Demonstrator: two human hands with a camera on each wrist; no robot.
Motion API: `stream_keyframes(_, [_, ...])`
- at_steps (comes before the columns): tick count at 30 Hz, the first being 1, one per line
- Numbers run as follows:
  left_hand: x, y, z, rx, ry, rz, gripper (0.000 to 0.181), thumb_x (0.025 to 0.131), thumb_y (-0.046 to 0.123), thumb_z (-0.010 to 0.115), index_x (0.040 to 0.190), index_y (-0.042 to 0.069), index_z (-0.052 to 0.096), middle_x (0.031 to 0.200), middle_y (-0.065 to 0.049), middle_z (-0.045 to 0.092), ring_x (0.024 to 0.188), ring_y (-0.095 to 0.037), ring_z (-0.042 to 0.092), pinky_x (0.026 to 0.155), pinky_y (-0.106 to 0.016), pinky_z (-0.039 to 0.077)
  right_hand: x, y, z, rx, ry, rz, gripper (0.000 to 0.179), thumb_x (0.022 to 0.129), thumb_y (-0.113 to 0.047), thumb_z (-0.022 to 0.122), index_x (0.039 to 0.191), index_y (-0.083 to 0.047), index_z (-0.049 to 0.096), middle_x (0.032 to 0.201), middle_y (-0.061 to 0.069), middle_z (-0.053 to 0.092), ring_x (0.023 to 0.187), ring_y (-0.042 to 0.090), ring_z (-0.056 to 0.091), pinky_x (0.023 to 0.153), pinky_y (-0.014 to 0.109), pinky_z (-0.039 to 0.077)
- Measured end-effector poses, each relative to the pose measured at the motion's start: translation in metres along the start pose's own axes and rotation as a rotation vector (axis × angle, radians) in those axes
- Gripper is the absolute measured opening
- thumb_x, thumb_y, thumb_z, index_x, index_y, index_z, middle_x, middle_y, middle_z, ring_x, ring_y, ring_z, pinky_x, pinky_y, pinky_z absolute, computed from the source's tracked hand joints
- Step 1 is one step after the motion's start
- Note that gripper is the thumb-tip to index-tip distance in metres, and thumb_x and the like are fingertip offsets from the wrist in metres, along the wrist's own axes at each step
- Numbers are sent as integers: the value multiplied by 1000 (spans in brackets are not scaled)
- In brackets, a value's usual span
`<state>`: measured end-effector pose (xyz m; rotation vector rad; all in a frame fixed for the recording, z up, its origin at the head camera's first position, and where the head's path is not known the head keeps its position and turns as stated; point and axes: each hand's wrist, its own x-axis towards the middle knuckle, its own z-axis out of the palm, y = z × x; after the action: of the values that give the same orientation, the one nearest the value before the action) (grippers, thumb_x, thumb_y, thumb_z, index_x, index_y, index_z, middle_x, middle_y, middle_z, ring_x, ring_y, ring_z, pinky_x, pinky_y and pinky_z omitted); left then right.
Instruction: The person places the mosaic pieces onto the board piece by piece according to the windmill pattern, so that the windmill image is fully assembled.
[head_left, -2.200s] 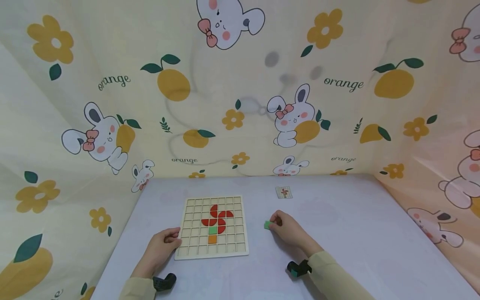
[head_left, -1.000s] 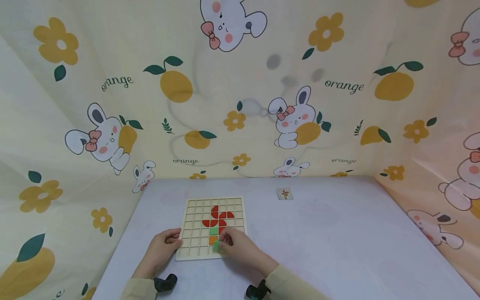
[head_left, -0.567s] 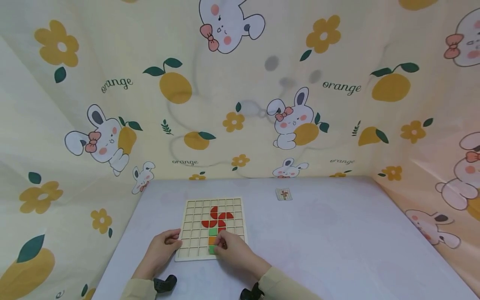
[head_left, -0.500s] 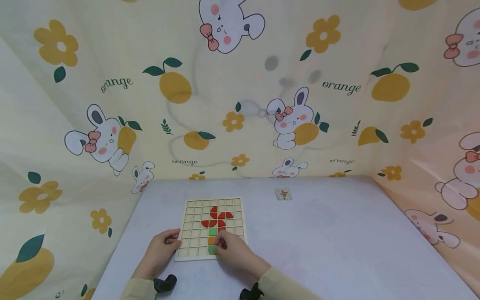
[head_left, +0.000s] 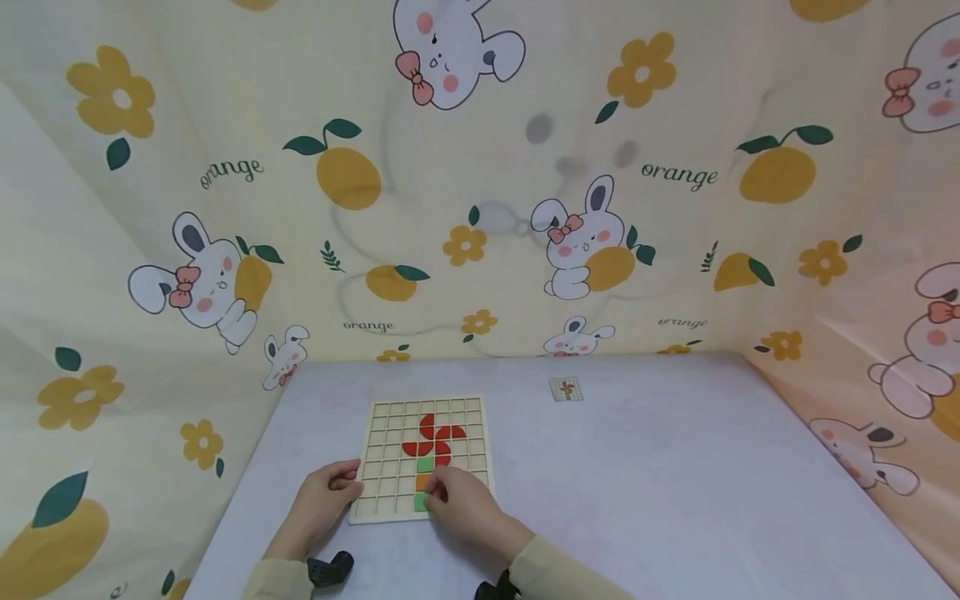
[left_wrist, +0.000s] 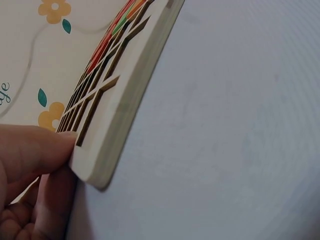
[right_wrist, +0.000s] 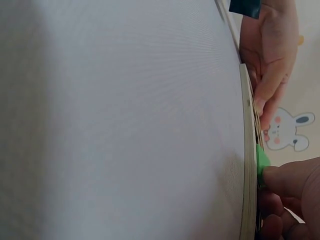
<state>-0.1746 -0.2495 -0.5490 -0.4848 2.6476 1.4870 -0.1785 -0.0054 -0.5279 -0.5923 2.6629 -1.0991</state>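
Observation:
A pale wooden grid board (head_left: 375, 502) lies on the table at the left. Several red quarter-round tiles (head_left: 454, 432) form a pinwheel on it, with a green square tile (head_left: 425, 465) and an orange square tile (head_left: 422, 482) below in one column. At that column's lowest cell, my right hand (head_left: 471, 510) pinches another green square tile (head_left: 419, 502). The right wrist view has the thumb against this green tile (right_wrist: 260, 162), slightly tilted over the board's edge. My left hand (head_left: 321, 500) grips the board's left side, its thumb (left_wrist: 60, 147) at the corner.
A small pattern card (head_left: 566, 389) with a red pinwheel print lies toward the back of the white table (head_left: 660, 467). Printed cloth walls (head_left: 480, 167) close in the back and sides. Dark wrist-worn cameras sit on both wrists, the left camera (head_left: 331, 569) near the table front.
My right hand has brought the green tile leftward from the table's middle to the board's lowest row, below the orange tile. My left hand has stayed at the board's left side.

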Motion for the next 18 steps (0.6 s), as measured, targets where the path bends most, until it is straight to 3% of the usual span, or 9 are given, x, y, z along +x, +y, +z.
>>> stream_keyframes(12, [2,0,-4,1,-2,-10,44,85,9,69,128,4,60,104,-7,61,93,-21,54,77,-32,49,1,-1,-1,-1,-24,-1,6,90,-21,68,95,-19,65,76,-12,53,68,7,49,59,26,42])
stream_keyframes(18, [0,-2,-4,2,0,-28,45,85,10,70,129,5,60,106,-7,61,95,-21,55,79,-34,49,-2,7,-20,78,-67,-12,12,93,-24,63,104,-19,63,82,-13,57,73,7,52,63,26,45])
